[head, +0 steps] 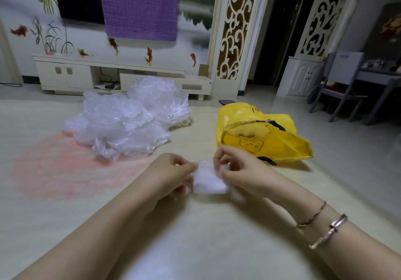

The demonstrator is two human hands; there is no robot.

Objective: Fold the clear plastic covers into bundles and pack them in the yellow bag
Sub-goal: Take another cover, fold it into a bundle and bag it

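A small white folded plastic bundle [208,180] is held low over the pale rug, between both hands. My left hand [173,171] grips its left end with curled fingers. My right hand [233,169] pinches its right end. A big loose heap of clear plastic covers [128,119] lies on the rug behind and to the left. The yellow bag [260,136] lies on its side at the right, just beyond my right hand, with its mouth open toward me and a pale item showing inside.
The rug [65,193] has a pink patch at the left. A white TV cabinet [86,76] stands along the back wall. Grey chairs [345,89] and a table stand at the far right on the tiled floor.
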